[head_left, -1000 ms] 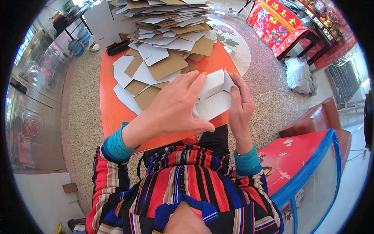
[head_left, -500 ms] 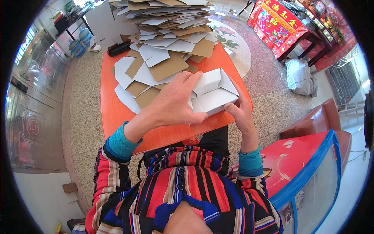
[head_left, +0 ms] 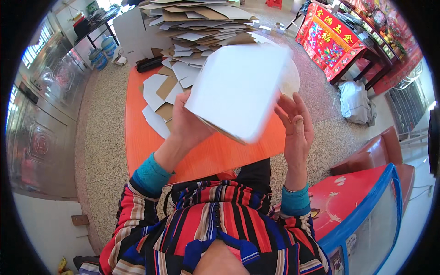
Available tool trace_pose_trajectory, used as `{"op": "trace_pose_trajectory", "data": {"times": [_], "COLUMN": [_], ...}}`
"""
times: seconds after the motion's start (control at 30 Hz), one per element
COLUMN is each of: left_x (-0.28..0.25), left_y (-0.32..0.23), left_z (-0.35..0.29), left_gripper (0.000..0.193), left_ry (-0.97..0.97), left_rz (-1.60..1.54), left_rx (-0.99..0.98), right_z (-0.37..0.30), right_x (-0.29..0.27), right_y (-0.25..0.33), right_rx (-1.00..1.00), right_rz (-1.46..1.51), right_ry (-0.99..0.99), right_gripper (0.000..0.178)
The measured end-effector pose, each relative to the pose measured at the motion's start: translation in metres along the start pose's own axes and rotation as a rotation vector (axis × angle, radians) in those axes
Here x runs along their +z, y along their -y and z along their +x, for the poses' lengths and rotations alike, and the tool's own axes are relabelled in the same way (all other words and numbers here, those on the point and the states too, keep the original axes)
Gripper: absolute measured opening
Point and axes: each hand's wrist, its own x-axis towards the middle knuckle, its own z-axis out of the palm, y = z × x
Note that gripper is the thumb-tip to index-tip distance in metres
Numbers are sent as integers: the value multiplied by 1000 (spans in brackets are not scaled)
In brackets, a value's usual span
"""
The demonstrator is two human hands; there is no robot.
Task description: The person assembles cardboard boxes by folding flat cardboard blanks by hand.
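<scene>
A white cardboard box (head_left: 238, 89) is raised above the orange table (head_left: 146, 156), tilted, with a broad flat white face toward me; its far edges are blurred. My left hand (head_left: 188, 121) grips its left side, and the fingers behind it are hidden. Close to the box's right edge is my right hand (head_left: 297, 126), fingers apart and slightly bent, with nothing held in it. Behind the box rises a tall, uneven stack of flat cardboard blanks (head_left: 199, 20), white on one side and brown on the other. More flat blanks (head_left: 158, 94) overlap on the table's left part.
A dark, long object (head_left: 149, 64) lies at the table's far left corner. To my right stand a red panel with a blue frame (head_left: 362, 201) and a brown seat (head_left: 366, 151). A white sack (head_left: 355, 103) rests on the floor near a red-draped table (head_left: 327, 39).
The box has turned from showing its open, hollow side to showing a flat white face, and has come up closer. My right hand has let go of it and opened.
</scene>
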Motion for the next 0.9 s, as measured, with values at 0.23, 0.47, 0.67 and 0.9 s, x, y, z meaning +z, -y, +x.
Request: {"op": "trace_pose_trajectory", "data": {"times": [0.23, 0.47, 0.67, 0.9], "left_x": [-32, -19, -17, -15], "left_y": [19, 35, 42, 40], "left_z": [2, -11, -20, -26], "left_gripper": [59, 54, 56, 65], "left_ry": [249, -37, 80, 141], "left_rz": [-285, 176, 145, 272], "left_rx": [-131, -256, -330, -339], "right_z": [9, -47, -64, 11], "right_x": [38, -69, -121, -73], "right_y": [22, -77, -90, -69], "right_rx": [-398, 503, 748, 272], "right_rz": [-486, 451, 799, -286], "right_ry": [190, 298, 84, 152], "right_gripper": [46, 48, 54, 47]}}
